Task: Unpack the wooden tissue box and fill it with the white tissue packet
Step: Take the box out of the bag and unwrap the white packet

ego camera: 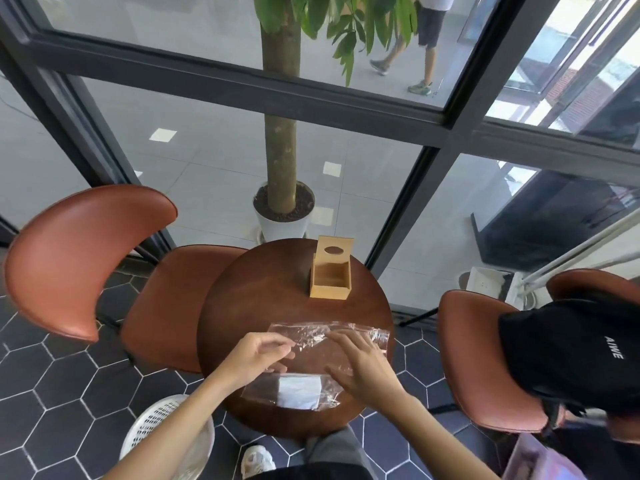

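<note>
The wooden tissue box stands open at the far side of the round brown table, its lid with an oval hole tilted up. A clear plastic wrapper lies flat across the table's near half. My left hand pinches its left part with curled fingers. My right hand rests on the plastic, fingers spread. The white tissue packet lies in clear wrapping at the table's near edge, just below both hands.
Brown leather chairs stand at the left and right; a black bag sits on the right one. A white perforated basket is on the floor at lower left. A potted tree stands behind the table by the glass wall.
</note>
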